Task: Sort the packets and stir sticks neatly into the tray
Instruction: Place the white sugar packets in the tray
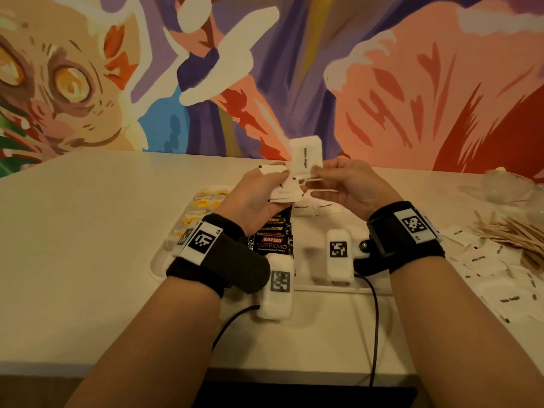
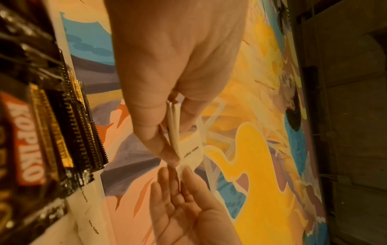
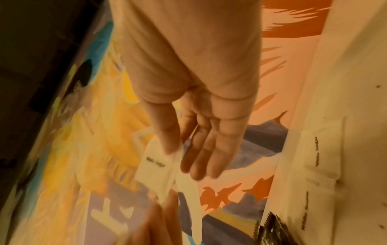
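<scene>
Both hands are raised over the white tray [image 1: 160, 265]. My left hand [image 1: 279, 179] grips a small stack of white sugar packets [image 1: 284, 194], seen edge-on between thumb and fingers in the left wrist view [image 2: 173, 122]. My right hand [image 1: 319, 172] pinches the lower edge of one upright white sugar packet [image 1: 304, 154], right beside the stack. In the right wrist view its thumb lies on that packet [image 3: 155, 167]. The tray holds yellow packets [image 1: 206, 201] on the left, black Kopiko packets [image 1: 272, 238] in the middle and white packets [image 1: 315, 207] on the right.
A pile of wooden stir sticks [image 1: 506, 231] and loose white packets [image 1: 485, 269] lie on the table right of the tray. A clear plastic container [image 1: 506, 187] stands at the far right. A painted wall rises behind the table.
</scene>
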Demonstrator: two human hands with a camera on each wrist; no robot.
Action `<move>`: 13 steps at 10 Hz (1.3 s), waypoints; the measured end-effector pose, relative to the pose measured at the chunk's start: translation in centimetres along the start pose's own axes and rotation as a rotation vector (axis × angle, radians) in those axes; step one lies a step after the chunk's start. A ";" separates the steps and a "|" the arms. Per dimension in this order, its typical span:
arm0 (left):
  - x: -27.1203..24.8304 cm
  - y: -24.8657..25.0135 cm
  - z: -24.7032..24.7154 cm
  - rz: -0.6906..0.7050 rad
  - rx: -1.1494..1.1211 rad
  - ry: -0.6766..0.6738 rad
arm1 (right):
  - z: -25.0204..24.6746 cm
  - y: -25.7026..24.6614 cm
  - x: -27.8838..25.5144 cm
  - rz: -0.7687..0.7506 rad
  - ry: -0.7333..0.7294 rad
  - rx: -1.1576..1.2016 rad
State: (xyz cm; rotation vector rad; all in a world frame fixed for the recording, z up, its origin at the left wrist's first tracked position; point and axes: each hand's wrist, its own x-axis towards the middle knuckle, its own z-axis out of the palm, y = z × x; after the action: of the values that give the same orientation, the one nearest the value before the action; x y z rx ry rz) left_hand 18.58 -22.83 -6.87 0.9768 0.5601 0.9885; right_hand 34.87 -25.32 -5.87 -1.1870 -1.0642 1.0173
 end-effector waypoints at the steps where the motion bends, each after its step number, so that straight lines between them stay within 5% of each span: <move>1: 0.2 0.2 -0.3 -0.033 -0.123 0.057 | -1.3 0.5 1.2 0.002 0.170 0.179; 3: 0.4 0.1 -0.5 -0.016 -0.060 0.068 | -3.1 2.3 2.7 0.305 0.342 0.023; 4: 0.7 0.1 -0.6 -0.024 -0.044 0.093 | -4.1 3.2 3.3 0.326 0.304 -0.124; 6: 0.4 -0.1 -0.6 -0.027 0.113 0.149 | -4.2 3.7 3.6 0.345 0.416 -0.184; 7: 0.5 -0.2 -0.6 -0.011 0.159 0.161 | -3.6 2.5 3.2 0.255 0.454 -0.269; 8: 0.3 -0.1 -0.3 0.004 0.166 0.161 | -2.6 1.5 3.0 0.100 0.473 -0.115; 10: 0.5 -0.2 -0.3 0.054 0.139 0.153 | 0.9 -1.3 -0.7 0.014 -0.101 -0.139; 11: 0.5 -0.4 -0.3 0.062 0.163 0.146 | 1.4 -1.3 -1.4 0.026 -0.202 -0.192; 13: 0.6 0.0 -0.1 0.026 0.090 0.201 | 1.5 -1.4 -0.9 0.051 -0.046 0.057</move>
State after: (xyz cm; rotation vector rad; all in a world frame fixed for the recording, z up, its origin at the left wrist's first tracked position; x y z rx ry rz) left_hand 18.75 -22.24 -6.92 0.9717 0.7666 1.0996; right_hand 33.32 -26.01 -4.51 -1.1548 -1.0390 1.1123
